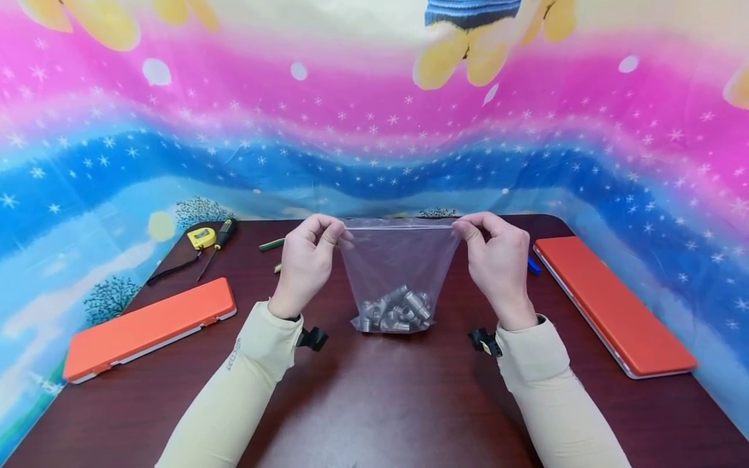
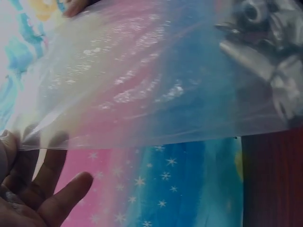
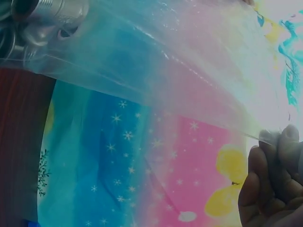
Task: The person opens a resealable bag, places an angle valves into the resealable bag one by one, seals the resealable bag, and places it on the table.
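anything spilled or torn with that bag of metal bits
Nothing stands out. The left hand and right hand pinch the bag by its top corners; the metal pieces sit inside at the bottom.

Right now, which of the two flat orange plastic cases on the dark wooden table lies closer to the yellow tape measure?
The flat orange plastic case on the left side, beyond the left hand; the yellow tape measure lies just behind it. The other orange case lies along the table's right edge.
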A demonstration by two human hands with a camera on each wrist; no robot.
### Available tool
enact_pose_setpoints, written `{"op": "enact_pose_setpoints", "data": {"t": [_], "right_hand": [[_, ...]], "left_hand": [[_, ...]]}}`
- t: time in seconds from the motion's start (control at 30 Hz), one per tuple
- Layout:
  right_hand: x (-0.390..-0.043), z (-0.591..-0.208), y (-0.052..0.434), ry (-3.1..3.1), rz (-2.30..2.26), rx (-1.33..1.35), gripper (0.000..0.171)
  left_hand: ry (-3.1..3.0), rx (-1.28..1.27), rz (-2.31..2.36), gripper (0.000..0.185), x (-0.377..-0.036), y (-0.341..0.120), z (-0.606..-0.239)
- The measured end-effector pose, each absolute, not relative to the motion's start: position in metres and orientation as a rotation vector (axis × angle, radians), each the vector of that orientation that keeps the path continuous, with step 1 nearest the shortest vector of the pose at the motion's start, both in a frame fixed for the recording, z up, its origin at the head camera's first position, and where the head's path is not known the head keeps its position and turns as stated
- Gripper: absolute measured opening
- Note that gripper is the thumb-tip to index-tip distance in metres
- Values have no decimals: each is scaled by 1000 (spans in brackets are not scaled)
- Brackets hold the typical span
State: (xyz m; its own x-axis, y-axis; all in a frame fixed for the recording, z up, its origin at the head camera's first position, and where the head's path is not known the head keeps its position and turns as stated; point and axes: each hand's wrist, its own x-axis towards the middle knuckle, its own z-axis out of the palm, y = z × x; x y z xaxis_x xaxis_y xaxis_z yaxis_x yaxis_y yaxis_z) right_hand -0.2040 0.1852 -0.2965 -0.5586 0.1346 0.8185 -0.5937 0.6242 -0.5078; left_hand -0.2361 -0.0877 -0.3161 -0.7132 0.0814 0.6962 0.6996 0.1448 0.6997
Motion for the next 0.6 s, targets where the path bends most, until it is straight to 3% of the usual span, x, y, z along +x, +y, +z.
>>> {"op": "enact_pose_setpoints", "data": {"t": [0.47,0.6], "right_hand": [[-202,-293,186,-2102,945,415,18],[-190,-279,181,-2144,873,568,38]], "left_hand": [[-1764,-727,-1569,9,-242,-73,-333],[-1758,-809,-1454,7,-238,-68,-332]]}}
